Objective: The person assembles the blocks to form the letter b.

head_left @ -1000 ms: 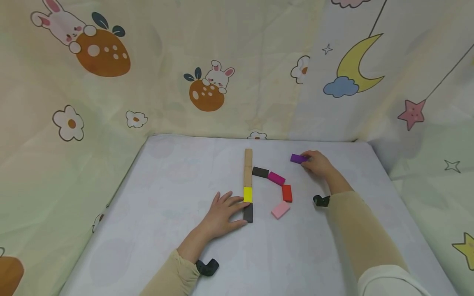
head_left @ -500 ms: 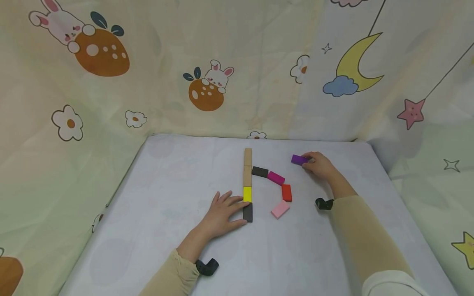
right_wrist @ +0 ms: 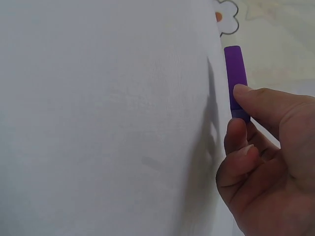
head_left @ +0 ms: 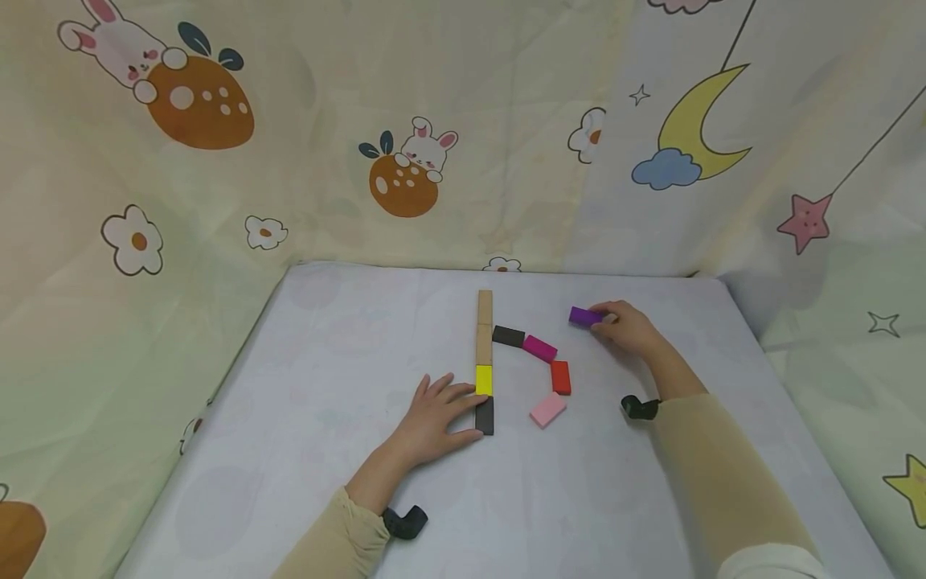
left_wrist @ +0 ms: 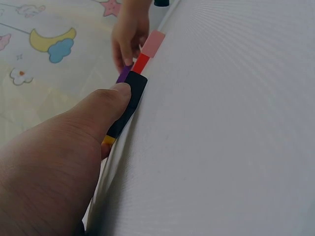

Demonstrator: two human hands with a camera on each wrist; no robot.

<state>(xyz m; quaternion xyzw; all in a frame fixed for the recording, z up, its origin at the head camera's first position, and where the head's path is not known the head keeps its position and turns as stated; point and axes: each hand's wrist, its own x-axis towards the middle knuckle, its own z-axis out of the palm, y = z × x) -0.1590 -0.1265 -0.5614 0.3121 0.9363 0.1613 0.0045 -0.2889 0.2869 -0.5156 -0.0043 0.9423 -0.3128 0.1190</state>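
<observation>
In the head view my right hand (head_left: 627, 328) pinches a purple wooden block (head_left: 584, 317) by its near end. The right wrist view shows that block (right_wrist: 236, 78) between thumb and fingers, with a shadow on the cloth beside it. My left hand (head_left: 432, 422) lies with fingers spread at the lower part of an upright column of blocks. Its fingers touch near the yellow block (head_left: 484, 380) and the dark grey block (head_left: 485, 416). Two bare wood blocks (head_left: 484, 344) continue the column upward. In the left wrist view the thumb (left_wrist: 115, 101) presses the dark block (left_wrist: 130, 105).
From the column a curve bends right: a second dark block (head_left: 509, 336), a magenta block (head_left: 540, 348), a red block (head_left: 560, 377) and a pink block (head_left: 547, 410). A white cloth (head_left: 347, 346) covers the table. Printed curtains (head_left: 311, 145) stand around it.
My right hand has moved slightly toward me and a little to the right with the purple block in its fingers. My left hand and the laid blocks stay where they were.
</observation>
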